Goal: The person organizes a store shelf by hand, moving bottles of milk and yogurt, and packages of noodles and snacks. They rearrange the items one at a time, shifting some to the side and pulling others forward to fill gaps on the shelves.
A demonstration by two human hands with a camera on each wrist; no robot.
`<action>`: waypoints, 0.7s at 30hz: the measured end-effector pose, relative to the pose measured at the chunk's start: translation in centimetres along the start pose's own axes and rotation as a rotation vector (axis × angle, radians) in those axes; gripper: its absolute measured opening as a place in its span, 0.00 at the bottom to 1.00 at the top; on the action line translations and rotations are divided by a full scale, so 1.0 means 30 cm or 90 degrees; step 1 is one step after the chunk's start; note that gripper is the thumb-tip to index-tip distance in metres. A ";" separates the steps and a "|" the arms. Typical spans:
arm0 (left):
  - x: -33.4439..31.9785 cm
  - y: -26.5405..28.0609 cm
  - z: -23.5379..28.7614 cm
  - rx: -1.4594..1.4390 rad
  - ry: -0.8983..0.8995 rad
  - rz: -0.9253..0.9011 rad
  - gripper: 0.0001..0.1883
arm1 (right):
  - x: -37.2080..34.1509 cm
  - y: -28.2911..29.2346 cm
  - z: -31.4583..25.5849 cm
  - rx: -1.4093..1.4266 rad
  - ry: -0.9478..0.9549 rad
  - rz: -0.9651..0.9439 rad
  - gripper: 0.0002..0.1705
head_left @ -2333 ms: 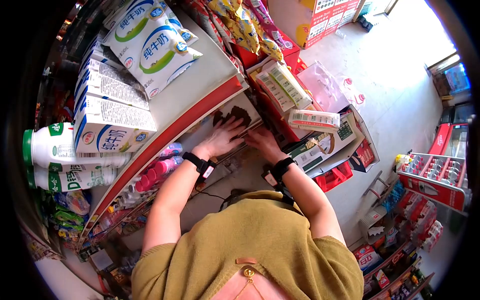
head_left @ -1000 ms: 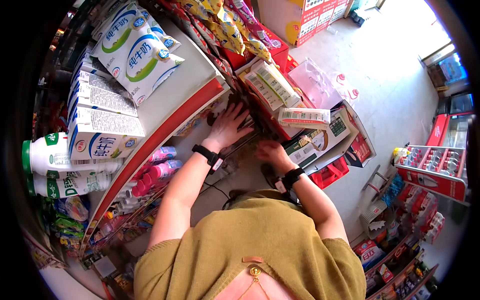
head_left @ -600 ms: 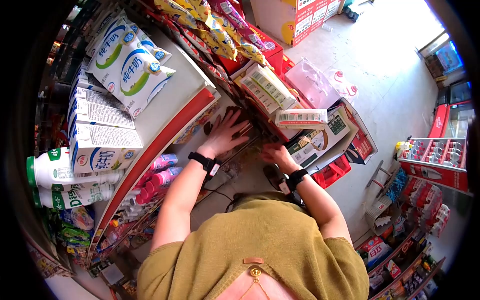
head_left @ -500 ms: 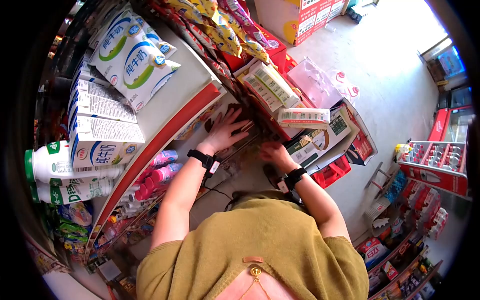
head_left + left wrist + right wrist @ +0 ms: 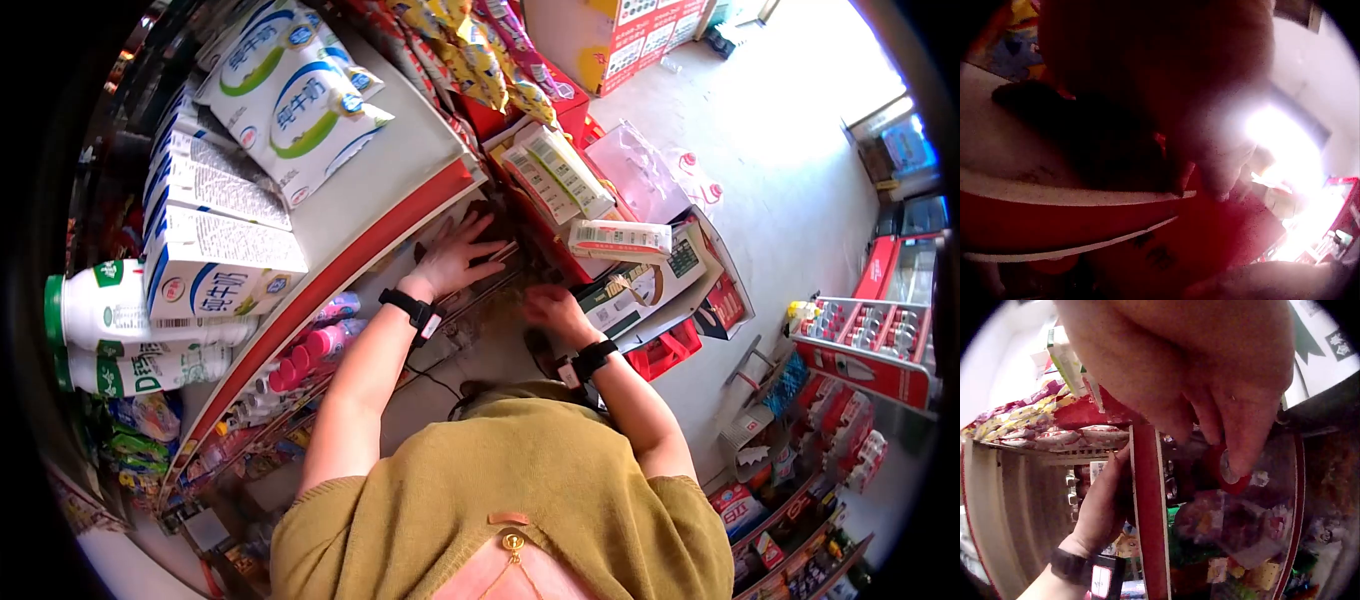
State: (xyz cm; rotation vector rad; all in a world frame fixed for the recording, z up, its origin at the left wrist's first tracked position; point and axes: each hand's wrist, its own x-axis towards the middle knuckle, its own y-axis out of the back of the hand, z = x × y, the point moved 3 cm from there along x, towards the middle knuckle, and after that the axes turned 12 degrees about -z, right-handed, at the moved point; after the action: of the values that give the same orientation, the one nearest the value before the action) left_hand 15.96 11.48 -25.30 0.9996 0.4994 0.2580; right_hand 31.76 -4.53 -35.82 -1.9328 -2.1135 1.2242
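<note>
My left hand [image 5: 455, 262] reaches over a lower shelf with its fingers spread, overlapping a dark patch. In the right wrist view the left hand [image 5: 1100, 503] lies behind the red shelf strip [image 5: 1150, 519], fingers pointing inward. The left wrist view is dark; its fingertips come near the front edge of the shelf [image 5: 997, 187]. My right hand [image 5: 558, 312] is lower and to the right, fingers curled. In the right wrist view, that hand's fingers are on a red can with a round silver end [image 5: 1229, 467], in front of the level below the strip.
Milk bags [image 5: 300, 110], milk cartons [image 5: 235, 250] and white bottles [image 5: 150, 300] stand on the shelf top at left. Pink-capped bottles [image 5: 315, 345] sit below. Right of the hands are opened boxes [image 5: 660, 280], a carton [image 5: 620, 238] and a red basket [image 5: 665, 350].
Since 2.3 s ago my right hand has moved away from the left, down and right, and its fingers have curled. The left hand stays at the shelf with fingers spread wider.
</note>
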 end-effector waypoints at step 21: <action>-0.322 -0.048 0.118 -0.092 0.080 0.292 0.19 | -0.049 -0.181 -0.135 -0.195 0.100 -0.127 0.22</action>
State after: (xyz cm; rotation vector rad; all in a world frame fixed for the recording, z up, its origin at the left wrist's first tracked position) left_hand 9.46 3.98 -22.24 0.9516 0.3539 0.7610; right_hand 29.62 -3.27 -29.33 -1.7895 -2.4499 0.7248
